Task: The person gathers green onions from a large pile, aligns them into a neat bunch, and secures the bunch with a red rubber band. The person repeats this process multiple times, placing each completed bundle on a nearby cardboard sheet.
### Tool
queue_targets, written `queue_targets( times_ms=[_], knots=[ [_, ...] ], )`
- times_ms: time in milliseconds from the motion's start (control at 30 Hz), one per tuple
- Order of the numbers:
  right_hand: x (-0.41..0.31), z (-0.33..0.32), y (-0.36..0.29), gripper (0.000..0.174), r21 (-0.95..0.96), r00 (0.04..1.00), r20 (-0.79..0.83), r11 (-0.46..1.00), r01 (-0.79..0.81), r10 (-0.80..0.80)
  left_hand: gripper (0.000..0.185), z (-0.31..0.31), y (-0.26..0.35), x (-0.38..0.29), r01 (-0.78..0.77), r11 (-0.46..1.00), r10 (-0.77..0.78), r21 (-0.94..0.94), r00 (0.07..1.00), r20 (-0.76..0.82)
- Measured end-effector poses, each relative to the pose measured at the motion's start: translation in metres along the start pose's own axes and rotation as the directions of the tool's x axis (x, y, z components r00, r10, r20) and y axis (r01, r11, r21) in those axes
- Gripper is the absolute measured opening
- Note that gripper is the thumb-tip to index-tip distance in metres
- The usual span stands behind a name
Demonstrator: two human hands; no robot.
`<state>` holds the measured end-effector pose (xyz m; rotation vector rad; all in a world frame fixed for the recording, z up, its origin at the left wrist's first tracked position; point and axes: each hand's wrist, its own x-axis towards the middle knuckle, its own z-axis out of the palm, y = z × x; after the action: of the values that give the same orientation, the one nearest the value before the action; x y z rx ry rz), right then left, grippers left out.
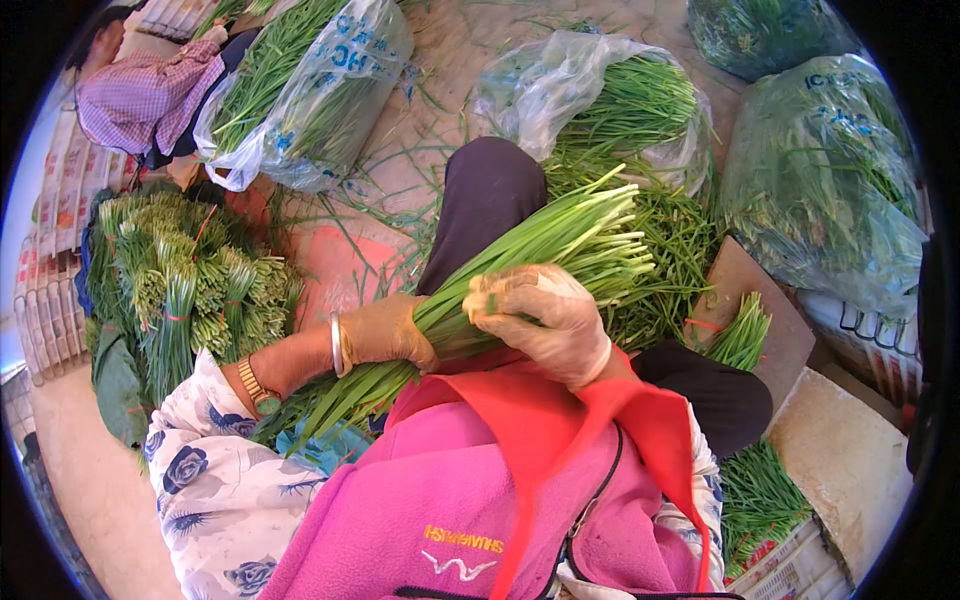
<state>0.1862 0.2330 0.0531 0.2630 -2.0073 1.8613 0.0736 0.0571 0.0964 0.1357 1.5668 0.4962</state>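
My left hand (390, 330), gloved and with a bangle and a gold watch at the wrist, is closed around a large bunch of long green garlic chives (525, 240). The pale stem ends point to the upper right; the leaves hang down to the lower left. Over the near side of the bunch is my right hand (544, 315), in a pale glove and slightly blurred, its fingers curled; a small green bit shows at them. Whether it grips anything more is unclear. Loose greens (667, 247) lie heaped beyond my right hand.
Tied bundles (202, 277) are stacked at the left. Clear plastic bags of greens (330, 97) (637, 97) stand ahead, and a bigger bag (825, 180) at the right. A banded bunch (739, 334) rests on a board (750, 300). Another person (150, 97) sits at the upper left.
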Motion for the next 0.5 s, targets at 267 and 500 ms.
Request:
queue_targets(
  times_ms=[267,500],
  knots=[
    [-0.030,-0.101,-0.010,0.023,0.973,0.983,0.163,0.176,-0.147,-0.081,0.046,-0.006,-0.018,0.013,-0.158,0.986,0.158,0.053,0.987,0.005],
    [-0.048,-0.150,-0.022,0.027,-0.077,0.670,-0.665,0.862,-0.501,0.330,0.047,0.001,-0.022,0.012,-0.242,0.959,0.254,0.150,0.965,-0.067]
  ],
)
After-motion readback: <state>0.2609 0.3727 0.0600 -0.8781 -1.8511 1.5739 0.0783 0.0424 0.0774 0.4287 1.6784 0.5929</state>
